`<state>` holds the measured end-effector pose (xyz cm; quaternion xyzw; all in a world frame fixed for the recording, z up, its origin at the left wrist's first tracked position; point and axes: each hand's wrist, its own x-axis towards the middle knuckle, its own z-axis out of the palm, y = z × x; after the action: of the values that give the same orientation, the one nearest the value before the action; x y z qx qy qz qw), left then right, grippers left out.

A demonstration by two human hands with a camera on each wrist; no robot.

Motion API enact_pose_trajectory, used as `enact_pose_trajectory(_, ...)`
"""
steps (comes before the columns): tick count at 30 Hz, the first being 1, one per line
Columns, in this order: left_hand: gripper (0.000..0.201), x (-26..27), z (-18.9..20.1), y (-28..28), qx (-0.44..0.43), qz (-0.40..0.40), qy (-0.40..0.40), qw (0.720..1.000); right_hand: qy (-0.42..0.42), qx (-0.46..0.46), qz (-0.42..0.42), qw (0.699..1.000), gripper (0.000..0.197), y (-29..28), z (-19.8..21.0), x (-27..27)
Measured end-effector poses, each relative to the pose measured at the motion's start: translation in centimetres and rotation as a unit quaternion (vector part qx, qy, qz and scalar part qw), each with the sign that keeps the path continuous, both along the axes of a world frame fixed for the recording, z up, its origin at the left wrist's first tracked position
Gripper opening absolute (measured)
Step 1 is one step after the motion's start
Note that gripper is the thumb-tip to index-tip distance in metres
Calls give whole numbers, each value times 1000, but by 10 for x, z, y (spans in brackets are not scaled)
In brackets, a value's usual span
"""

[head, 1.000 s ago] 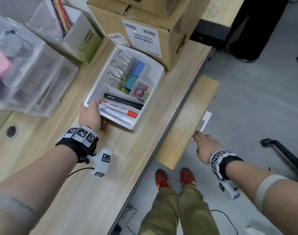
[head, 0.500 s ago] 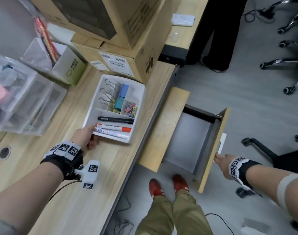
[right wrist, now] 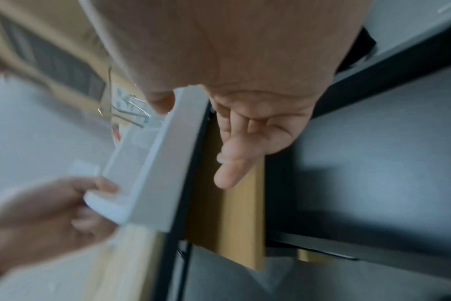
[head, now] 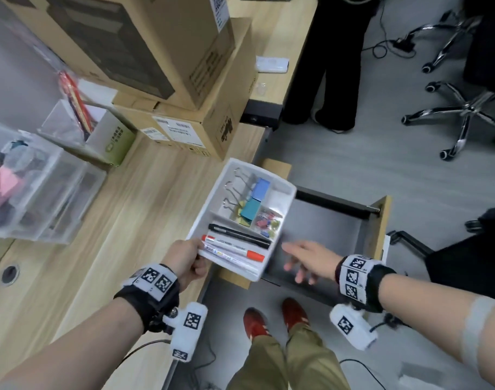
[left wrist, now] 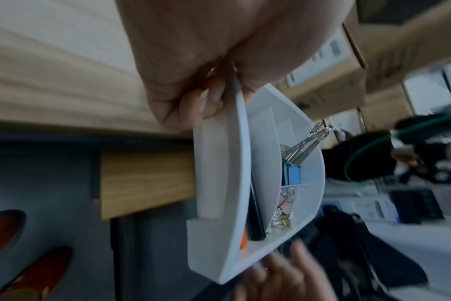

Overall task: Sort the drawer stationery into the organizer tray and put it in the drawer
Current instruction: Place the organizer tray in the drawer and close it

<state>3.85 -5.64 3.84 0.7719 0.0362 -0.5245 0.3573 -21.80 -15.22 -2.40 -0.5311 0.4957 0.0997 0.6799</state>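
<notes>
Your left hand [head: 185,258] pinches the near-left corner of the organizer tray [head: 286,190], which hangs past the desk edge [head: 204,285] over the open drawer [head: 325,220] with pens and clips sorted inside, while your right hand [head: 308,261] is spread, holding nothing, just beside its near-right corner. Bring that right hand under the free side so the tray stays level. The drawer's grey floor shows bare room to the right; mind its dark far rail [head: 333,202] and wooden front [head: 382,220] as you lower.

Grey floor [head: 381,142], wooden desk [head: 122,220], chrome chair bases [head: 465,108].
</notes>
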Motion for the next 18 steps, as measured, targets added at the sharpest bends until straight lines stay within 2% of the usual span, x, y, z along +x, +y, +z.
enact_pose_trajectory(3,15,-36,-3,-14,-16,-56,1,998,-21,-39,-94,995,40,-4,18,-4)
enact_pose_trajectory(6,10,-69,-25,-31,-4,-96,20,995,46,-108,-129,985,42,-13,14,-34)
enact_pose_trajectory(10,12,-116,-69,-46,40,-175,28,983,144,-118,-139,973,39,-26,-2,-74)
enact_pose_trajectory(13,46,-147,-115,-50,78,-235,5,969,192,-130,-111,966,37,-33,-33,-99)
enact_pose_trajectory(14,49,-155,-130,-52,91,-252,-9,963,204,-126,-116,964,39,-34,-45,-107)
enact_pose_trajectory(16,42,-168,-155,-52,109,-287,-47,951,223,-118,-119,960,39,-34,-65,-118)
enact_pose_trajectory(18,33,-177,-182,-52,137,-339,-92,926,250,-119,-107,955,39,-32,-80,-125)
